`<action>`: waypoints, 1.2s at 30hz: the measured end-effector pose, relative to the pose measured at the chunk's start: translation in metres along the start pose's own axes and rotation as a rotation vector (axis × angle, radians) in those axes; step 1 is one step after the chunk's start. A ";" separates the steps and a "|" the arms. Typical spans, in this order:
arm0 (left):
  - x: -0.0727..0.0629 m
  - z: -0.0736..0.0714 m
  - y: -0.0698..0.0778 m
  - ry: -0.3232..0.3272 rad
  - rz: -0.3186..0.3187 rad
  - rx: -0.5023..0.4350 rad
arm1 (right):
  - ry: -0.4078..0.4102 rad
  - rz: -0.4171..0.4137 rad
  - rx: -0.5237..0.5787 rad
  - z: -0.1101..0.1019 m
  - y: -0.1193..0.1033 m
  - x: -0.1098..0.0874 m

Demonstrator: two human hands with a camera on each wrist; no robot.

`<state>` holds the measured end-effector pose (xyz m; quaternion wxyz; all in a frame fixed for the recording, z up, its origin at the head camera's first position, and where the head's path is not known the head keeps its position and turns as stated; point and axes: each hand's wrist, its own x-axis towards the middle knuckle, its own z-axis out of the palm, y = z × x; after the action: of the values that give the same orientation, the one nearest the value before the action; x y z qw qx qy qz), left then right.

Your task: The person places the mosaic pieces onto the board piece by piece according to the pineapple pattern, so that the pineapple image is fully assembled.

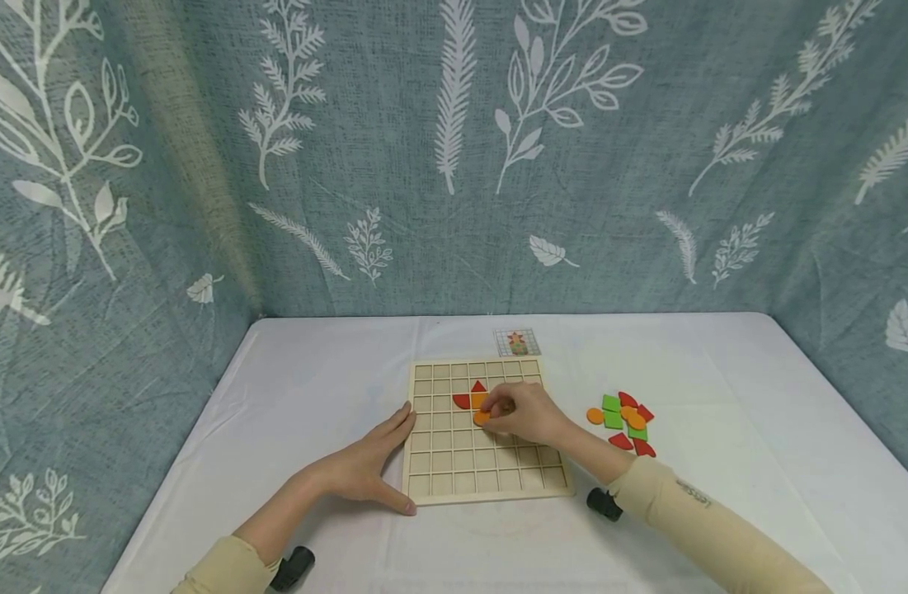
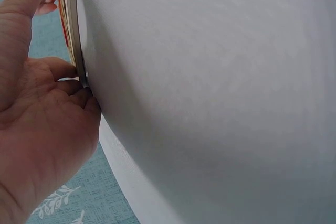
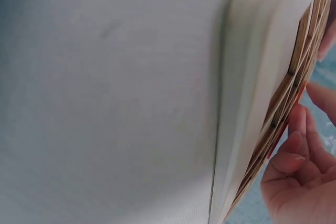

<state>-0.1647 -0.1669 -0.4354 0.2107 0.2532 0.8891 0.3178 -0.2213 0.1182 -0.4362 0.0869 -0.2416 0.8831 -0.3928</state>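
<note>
You wear beige long sleeves (image 1: 691,511) (small dark print at the right cuff), black wrist mounts (image 1: 604,503) beneath.

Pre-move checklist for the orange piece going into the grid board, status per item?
1. Board steadied: ok. The left hand rests flat against the left edge of the grid board.
2. Piece in hand: ok. The right hand pinches the orange piece over the board.
3. Piece seated in a cell: cannot tell; the fingers hide its far side.
4. Neighbours in place: ok. The red pieces sit in cells just above it.
5. Reference visible: ok. The pattern card lies behind the board, unobstructed.
6. Spare pieces within reach: ok. The loose pile lies right of the board.
</note>
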 end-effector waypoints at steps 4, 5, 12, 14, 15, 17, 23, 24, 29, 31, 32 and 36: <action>0.000 -0.001 0.002 -0.001 0.000 -0.007 | -0.008 -0.003 0.006 0.000 0.000 -0.001; 0.000 -0.002 0.002 -0.002 0.000 -0.009 | -0.010 -0.005 0.004 -0.001 0.000 -0.002; 0.000 -0.002 0.003 -0.011 -0.005 -0.012 | 0.000 0.015 0.017 -0.010 0.005 -0.011; 0.000 -0.002 0.003 -0.014 -0.010 -0.010 | 0.007 0.049 0.025 -0.016 0.008 -0.015; 0.000 -0.002 0.002 -0.013 -0.008 -0.009 | 0.013 0.063 0.027 -0.019 0.010 -0.017; 0.000 -0.002 0.002 -0.012 -0.012 -0.006 | 0.029 0.091 0.027 -0.027 0.014 -0.022; 0.001 -0.002 0.001 -0.011 -0.014 -0.010 | 0.082 0.174 0.014 -0.052 0.035 -0.040; 0.001 -0.002 0.000 -0.011 -0.015 -0.008 | 0.088 0.192 0.012 -0.056 0.039 -0.043; 0.001 -0.001 0.000 -0.003 -0.022 0.004 | 0.094 0.244 -0.018 -0.077 0.056 -0.060; 0.001 -0.001 0.001 -0.002 -0.020 0.004 | 0.102 0.254 -0.032 -0.085 0.063 -0.066; 0.001 -0.001 0.001 -0.002 -0.018 0.001 | 0.110 0.261 -0.041 -0.089 0.066 -0.069; 0.000 -0.001 0.003 -0.004 -0.011 -0.004 | 0.149 0.291 -0.097 -0.104 0.078 -0.081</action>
<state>-0.1644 -0.1653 -0.4324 0.2149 0.2483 0.8894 0.3181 -0.2143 0.2705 -0.4260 0.0652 -0.0851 0.9306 -0.3499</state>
